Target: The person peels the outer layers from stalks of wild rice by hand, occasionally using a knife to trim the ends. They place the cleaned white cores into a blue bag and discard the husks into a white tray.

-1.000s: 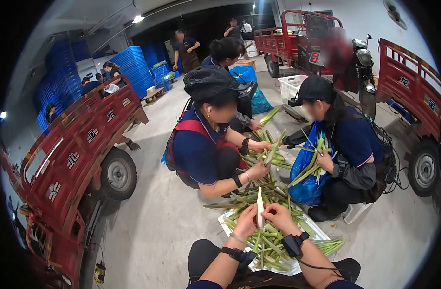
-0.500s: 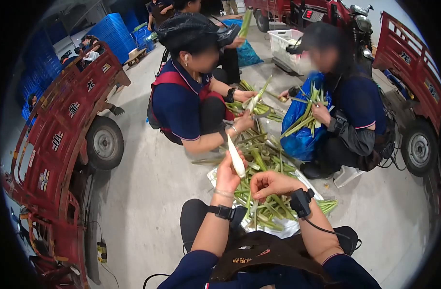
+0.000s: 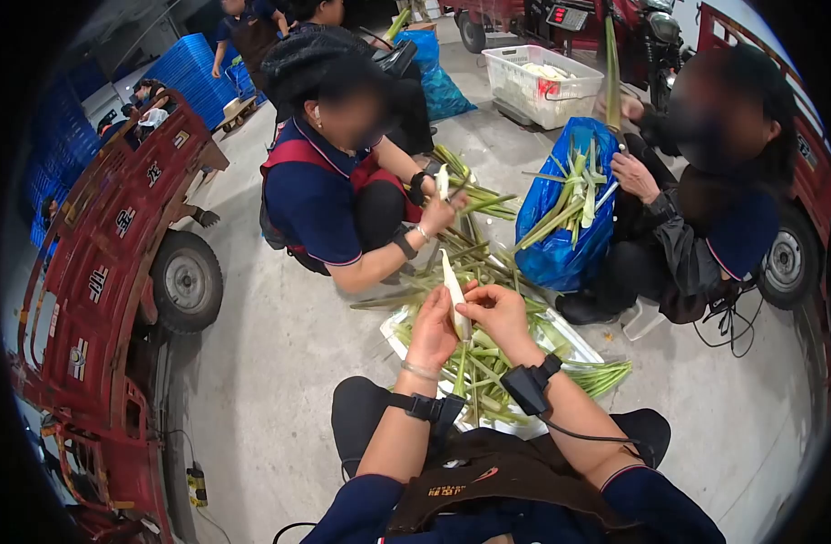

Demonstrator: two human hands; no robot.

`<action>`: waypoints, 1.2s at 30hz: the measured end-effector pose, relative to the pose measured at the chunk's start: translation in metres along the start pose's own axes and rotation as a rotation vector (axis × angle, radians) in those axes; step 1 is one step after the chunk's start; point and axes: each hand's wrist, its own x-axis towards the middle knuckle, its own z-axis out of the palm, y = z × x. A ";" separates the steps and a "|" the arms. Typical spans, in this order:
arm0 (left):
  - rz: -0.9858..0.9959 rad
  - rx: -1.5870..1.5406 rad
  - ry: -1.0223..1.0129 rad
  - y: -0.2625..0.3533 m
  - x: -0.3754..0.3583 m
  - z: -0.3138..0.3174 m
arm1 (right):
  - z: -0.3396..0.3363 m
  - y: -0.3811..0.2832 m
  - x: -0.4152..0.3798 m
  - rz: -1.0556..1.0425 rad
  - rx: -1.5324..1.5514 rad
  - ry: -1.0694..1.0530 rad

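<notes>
A peeled white stalk (image 3: 454, 292) with a pointed tip stands nearly upright between my hands. My left hand (image 3: 433, 330) is wrapped round it from the left. From the right, my right hand (image 3: 499, 317) touches its side with bent fingers; whether these pinch a strip of husk is too small to tell. Beneath both hands lies a heap of green leaves and husks (image 3: 497, 372), partly on a white sheet or tray (image 3: 583, 349) on the floor.
A co-worker (image 3: 320, 190) crouches ahead left, holding a stalk. Another person (image 3: 706, 199) crouches at right by a blue bag (image 3: 561, 254) of green pieces. Behind stand a white basket (image 3: 542, 95) and a blue bag (image 3: 438, 77). Red carts (image 3: 116, 263) flank both sides.
My right hand has moved up and left to the stalk, which now stands between both hands. The person at right has leaned back and holds up a long green stalk.
</notes>
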 end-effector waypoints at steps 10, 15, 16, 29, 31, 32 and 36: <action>-0.029 -0.049 0.029 -0.002 0.005 -0.013 | -0.016 0.007 0.013 0.049 -0.047 -0.321; 0.054 -0.121 0.291 0.006 0.013 -0.042 | -0.015 -0.019 0.005 0.253 0.236 -0.824; 0.073 -0.126 0.252 0.007 0.014 -0.043 | -0.010 -0.011 0.006 0.204 0.161 -0.607; 0.034 -0.027 0.150 -0.013 0.018 -0.026 | -0.004 0.040 0.004 0.066 -0.157 -0.006; 0.051 0.006 0.154 -0.016 0.019 -0.030 | -0.004 0.040 0.004 0.133 -0.134 -0.074; 0.062 0.011 0.178 -0.017 0.020 -0.032 | -0.006 0.037 0.004 0.133 -0.136 -0.075; 0.039 -0.049 0.228 -0.015 0.017 -0.039 | -0.025 0.014 0.009 0.212 0.034 -0.527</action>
